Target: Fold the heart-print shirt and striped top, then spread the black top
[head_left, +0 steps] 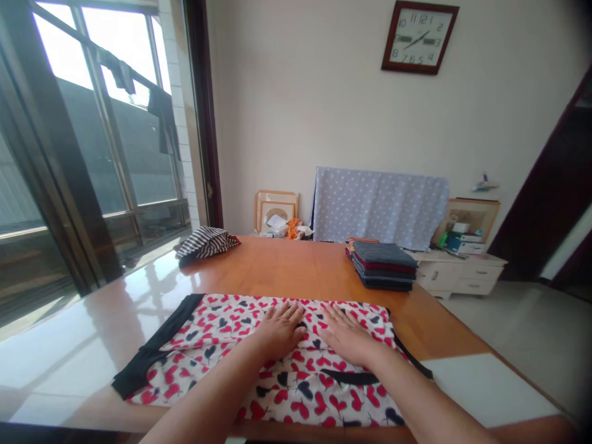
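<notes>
A white garment [217,320] printed with red and dark hearts lies spread across the near part of the wooden table, trimmed in black at its left end, its right edge and along a curved strip near the front. My left hand [282,328] rests flat on the cloth near its middle, fingers stretched toward the far edge. Beside it, my right hand [345,333] also presses palm down on the fabric, fingers spread. Neither hand grips anything. Both forearms cover part of the garment's front.
A stack of folded dark clothes [385,265] stands at the table's far right. Striped black-and-white cloth [208,242] lies bunched at the far left. The wooden table [287,265] has its right edge beside the floor. Behind are a draped blue cover [379,206] and a low white cabinet [467,275].
</notes>
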A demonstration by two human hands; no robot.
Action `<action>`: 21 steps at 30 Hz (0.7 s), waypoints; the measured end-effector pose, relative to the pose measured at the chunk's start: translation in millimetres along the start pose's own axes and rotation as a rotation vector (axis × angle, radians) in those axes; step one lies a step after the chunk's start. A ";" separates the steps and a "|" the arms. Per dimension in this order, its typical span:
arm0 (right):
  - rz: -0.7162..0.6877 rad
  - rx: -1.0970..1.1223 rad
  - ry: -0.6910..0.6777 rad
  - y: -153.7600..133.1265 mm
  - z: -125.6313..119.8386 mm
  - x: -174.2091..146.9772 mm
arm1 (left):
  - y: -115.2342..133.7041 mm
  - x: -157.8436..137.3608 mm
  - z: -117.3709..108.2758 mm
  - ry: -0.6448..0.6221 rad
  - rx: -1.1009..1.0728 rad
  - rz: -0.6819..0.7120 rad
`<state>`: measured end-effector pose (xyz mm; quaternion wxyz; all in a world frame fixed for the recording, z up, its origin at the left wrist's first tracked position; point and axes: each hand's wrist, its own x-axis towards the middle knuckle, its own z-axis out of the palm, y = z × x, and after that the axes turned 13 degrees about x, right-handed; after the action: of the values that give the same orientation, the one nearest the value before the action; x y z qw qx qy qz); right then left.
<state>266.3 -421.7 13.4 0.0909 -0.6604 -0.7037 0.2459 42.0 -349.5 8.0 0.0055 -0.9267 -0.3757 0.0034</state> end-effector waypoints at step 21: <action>0.032 0.373 0.597 88.9 -41.1 -79.3 | -25.9 -11.0 -11.9 0.128 -0.136 -0.066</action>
<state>372.4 -489.0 23.1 0.4077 -0.6861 -0.5787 0.1677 16.2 -338.7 20.2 -0.0335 -0.9103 -0.4044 -0.0815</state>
